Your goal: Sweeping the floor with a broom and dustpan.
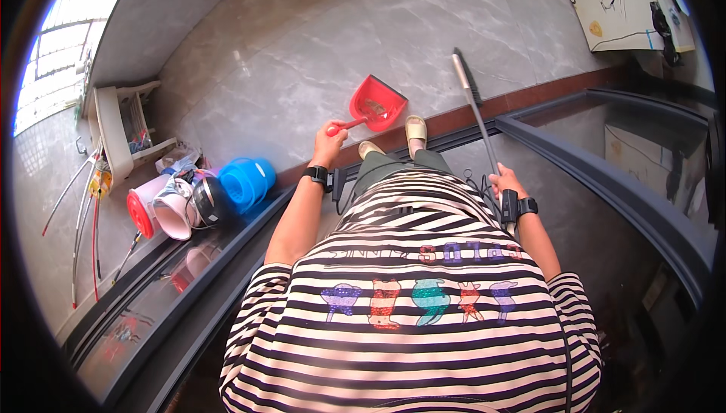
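Note:
My left hand point(329, 143) is closed around the handle of a red plastic dustpan point(391, 108), which hangs or rests in front of my feet with some light brown debris in its pan. On the right, my right hand point(506, 181) grips the long grey handle of a broom point(482, 123). The broom's narrow head with dark bristles point(469, 75) points away from me, over or on the marbled floor tiles point(295, 55); whether it touches them I cannot tell. Both wrists carry black straps with devices.
Sliding-door tracks point(448, 139) run under my legs, beside a dark red threshold strip point(527, 95). Glass door panels in dark frames point(618, 172) flank me. At left are blue buckets point(247, 183), a red-lidded bin point(139, 214), a black helmet point(209, 200), a pale rack point(116, 129) and several poles point(96, 243).

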The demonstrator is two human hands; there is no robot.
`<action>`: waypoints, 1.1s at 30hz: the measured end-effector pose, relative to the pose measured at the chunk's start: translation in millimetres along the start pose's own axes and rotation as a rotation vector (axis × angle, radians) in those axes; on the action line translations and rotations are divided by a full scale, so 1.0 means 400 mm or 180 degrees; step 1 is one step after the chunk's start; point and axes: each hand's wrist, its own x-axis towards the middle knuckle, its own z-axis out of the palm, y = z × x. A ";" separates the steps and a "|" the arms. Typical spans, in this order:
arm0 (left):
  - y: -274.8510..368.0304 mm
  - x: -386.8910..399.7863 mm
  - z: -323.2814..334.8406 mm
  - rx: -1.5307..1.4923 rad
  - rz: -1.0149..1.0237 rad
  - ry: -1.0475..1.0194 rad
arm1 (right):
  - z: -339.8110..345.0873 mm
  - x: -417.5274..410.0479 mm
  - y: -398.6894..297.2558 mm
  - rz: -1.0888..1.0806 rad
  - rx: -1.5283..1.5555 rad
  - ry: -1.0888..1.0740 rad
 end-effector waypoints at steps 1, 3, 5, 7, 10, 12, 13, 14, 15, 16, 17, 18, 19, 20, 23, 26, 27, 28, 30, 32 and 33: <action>0.003 0.004 -0.001 0.0107 -0.0035 -0.0090 | 0.014 -0.010 -0.004 0.0081 0.0367 -0.0200; 0.015 0.009 -0.001 0.0221 -0.0071 -0.0181 | 0.019 -0.024 -0.013 0.0038 0.0473 -0.0261; 0.034 0.010 0.006 0.0285 0.0052 -0.0242 | 0.008 -0.034 -0.013 -0.0032 0.0831 -0.0410; 0.034 0.013 0.000 0.0162 0.0107 -0.0222 | -0.005 -0.072 -0.016 -0.0058 0.0582 -0.0462; 0.053 0.019 -0.014 0.0112 0.0172 -0.0216 | -0.017 -0.088 0.013 -0.0038 0.0518 -0.0167; 0.062 0.024 -0.027 0.0190 0.0182 -0.0219 | -0.011 -0.077 0.027 0.0010 0.0503 0.0026; 0.061 0.027 -0.035 0.0260 0.0292 -0.0255 | -0.003 -0.071 0.030 0.0059 0.0468 0.0214; 0.061 0.031 -0.044 0.0330 0.0400 -0.0291 | 0.008 -0.063 0.032 0.0125 0.0452 0.0289; 0.058 0.037 -0.053 0.0348 0.0410 -0.0314 | 0.024 -0.055 0.034 0.0128 0.0481 0.0297; 0.055 0.045 -0.063 0.0576 0.0627 -0.0334 | 0.045 -0.037 0.040 0.0121 0.0710 0.0300; 0.053 0.053 -0.073 0.0802 0.0843 -0.0354 | 0.068 -0.022 0.045 0.0114 0.0937 0.0303; 0.066 0.053 -0.078 0.0811 0.0843 -0.0373 | 0.096 -0.016 0.038 0.0097 0.1208 0.0156; 0.079 0.056 -0.084 0.0811 0.0837 -0.0450 | 0.122 -0.012 0.031 0.0106 0.1223 0.0165; 0.093 0.058 -0.088 0.0810 0.0830 -0.0526 | 0.153 -0.006 0.023 0.0115 0.1204 0.0034; 0.097 0.081 -0.113 0.0980 0.0910 -0.0614 | 0.241 -0.010 -0.033 0.0087 0.1200 -0.0261; 0.106 0.099 -0.133 0.1041 0.0947 -0.0654 | 0.285 -0.016 -0.078 0.0027 0.1386 -0.0521; 0.105 0.100 -0.139 0.1039 0.0952 -0.0657 | 0.295 -0.015 -0.085 0.0014 0.1526 -0.0648; 0.103 0.101 -0.144 0.0999 0.0906 -0.0664 | 0.299 -0.016 -0.089 0.0003 0.1580 -0.0743; 0.098 0.106 -0.155 0.0957 0.0865 -0.0664 | 0.295 -0.036 -0.098 -0.0049 0.1509 -0.0715; 0.086 0.113 -0.171 0.0926 0.0891 -0.0705 | 0.297 -0.068 -0.122 -0.0124 0.1294 -0.0634; 0.081 0.120 -0.181 0.0922 0.0893 -0.0695 | 0.298 -0.077 -0.134 -0.0129 0.1286 -0.0639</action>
